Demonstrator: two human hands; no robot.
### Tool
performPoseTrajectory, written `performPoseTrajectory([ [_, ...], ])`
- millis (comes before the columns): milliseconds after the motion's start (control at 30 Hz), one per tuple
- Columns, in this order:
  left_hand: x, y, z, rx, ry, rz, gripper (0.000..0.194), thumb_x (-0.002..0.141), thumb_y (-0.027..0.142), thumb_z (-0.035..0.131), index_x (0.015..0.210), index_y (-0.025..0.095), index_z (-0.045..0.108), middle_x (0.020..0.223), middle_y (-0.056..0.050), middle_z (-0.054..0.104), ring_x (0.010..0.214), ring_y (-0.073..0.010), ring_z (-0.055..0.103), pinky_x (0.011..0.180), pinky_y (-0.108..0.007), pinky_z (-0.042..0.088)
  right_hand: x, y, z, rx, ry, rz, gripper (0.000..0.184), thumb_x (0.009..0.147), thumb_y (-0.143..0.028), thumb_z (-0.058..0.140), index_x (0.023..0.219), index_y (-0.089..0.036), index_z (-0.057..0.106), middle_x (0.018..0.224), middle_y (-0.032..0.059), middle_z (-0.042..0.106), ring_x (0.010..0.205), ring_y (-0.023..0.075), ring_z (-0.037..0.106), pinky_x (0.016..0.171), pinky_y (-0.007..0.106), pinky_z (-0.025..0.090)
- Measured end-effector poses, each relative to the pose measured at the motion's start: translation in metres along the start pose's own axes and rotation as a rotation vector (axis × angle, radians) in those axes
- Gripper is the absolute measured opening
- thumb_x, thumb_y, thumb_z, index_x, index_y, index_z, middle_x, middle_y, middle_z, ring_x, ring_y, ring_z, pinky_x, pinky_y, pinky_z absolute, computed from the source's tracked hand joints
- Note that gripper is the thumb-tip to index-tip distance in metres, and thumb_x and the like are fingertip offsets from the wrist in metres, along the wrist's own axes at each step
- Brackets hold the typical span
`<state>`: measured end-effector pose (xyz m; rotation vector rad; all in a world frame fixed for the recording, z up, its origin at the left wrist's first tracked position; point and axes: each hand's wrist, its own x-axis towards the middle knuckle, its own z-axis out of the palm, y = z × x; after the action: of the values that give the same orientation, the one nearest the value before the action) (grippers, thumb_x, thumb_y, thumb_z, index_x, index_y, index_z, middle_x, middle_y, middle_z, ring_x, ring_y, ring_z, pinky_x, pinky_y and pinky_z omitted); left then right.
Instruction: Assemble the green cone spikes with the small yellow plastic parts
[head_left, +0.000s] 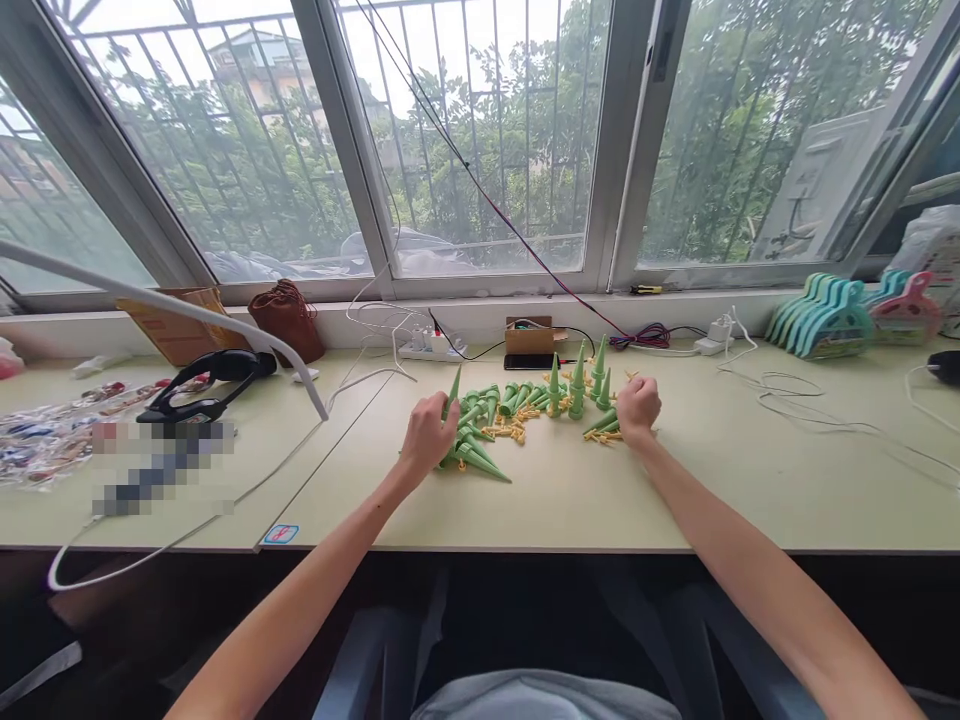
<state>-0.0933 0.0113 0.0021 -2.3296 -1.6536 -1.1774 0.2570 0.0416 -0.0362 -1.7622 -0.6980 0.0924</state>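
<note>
Several green plastic cones (480, 458) lie in a heap on the pale table (735, 470), and a few more cones (577, 385) stand upright behind them. Small yellow pieces (514, 432) are scattered among them. My left hand (429, 435) is closed round a green cone (454, 390) that points up from the fist. My right hand (637, 408) is closed at the right side of the heap, with a lying green cone (602, 422) at its fingers; whether it grips it I cannot make out.
A power strip (431, 350) and a small cardboard box (529, 335) sit by the window sill, with cables trailing across. A black tool (214, 385) and packaged items (45, 430) lie at the left. Teal and pink plastic pieces (825, 320) stand at the right.
</note>
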Motion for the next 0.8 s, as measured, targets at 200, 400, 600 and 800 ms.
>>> performPoseTrajectory([
  [200, -0.002, -0.014, 0.014, -0.101, -0.068, -0.158, 0.029, 0.094, 0.039, 0.038, 0.070, 0.023, 0.039, 0.065, -0.001, 0.052, 0.063, -0.0183, 0.048, 0.061, -0.030, 0.037, -0.012, -0.002, 0.005, 0.083, -0.016, 0.040, 0.017, 0.092, -0.024, 0.031, 0.078, -0.023, 0.041, 0.087, 0.0107, 0.067, 0.081, 0.0263, 0.062, 0.078, 0.037, 0.039],
  [400, 0.003, -0.008, 0.029, -0.137, -0.074, -0.144, 0.029, 0.094, 0.038, 0.037, 0.070, 0.023, 0.039, 0.072, -0.003, 0.052, 0.067, -0.0185, 0.049, 0.064, -0.031, 0.039, -0.024, -0.006, 0.011, 0.146, 0.036, 0.048, 0.015, 0.092, -0.023, 0.031, 0.079, -0.023, 0.039, 0.081, 0.0077, 0.066, 0.078, 0.0249, 0.060, 0.078, 0.037, 0.039],
  [600, 0.007, 0.006, 0.044, -0.130, -0.026, -0.146, 0.027, 0.094, 0.034, 0.038, 0.070, 0.023, 0.038, 0.079, -0.006, 0.055, 0.076, -0.0205, 0.050, 0.074, -0.034, 0.042, -0.033, -0.012, 0.016, 0.170, 0.050, -0.009, 0.017, 0.093, -0.025, 0.029, 0.078, -0.023, 0.037, 0.075, 0.0061, 0.063, 0.076, 0.0243, 0.059, 0.079, 0.038, 0.040],
  [800, 0.013, 0.018, 0.060, -0.120, 0.015, -0.094, 0.025, 0.094, 0.033, 0.039, 0.071, 0.022, 0.040, 0.081, -0.007, 0.055, 0.078, -0.0218, 0.050, 0.079, -0.038, 0.042, -0.040, -0.020, 0.006, 0.160, 0.076, -0.186, 0.019, 0.093, -0.027, 0.026, 0.085, -0.021, 0.043, 0.084, 0.0119, 0.064, 0.084, 0.0270, 0.059, 0.086, 0.045, 0.040],
])
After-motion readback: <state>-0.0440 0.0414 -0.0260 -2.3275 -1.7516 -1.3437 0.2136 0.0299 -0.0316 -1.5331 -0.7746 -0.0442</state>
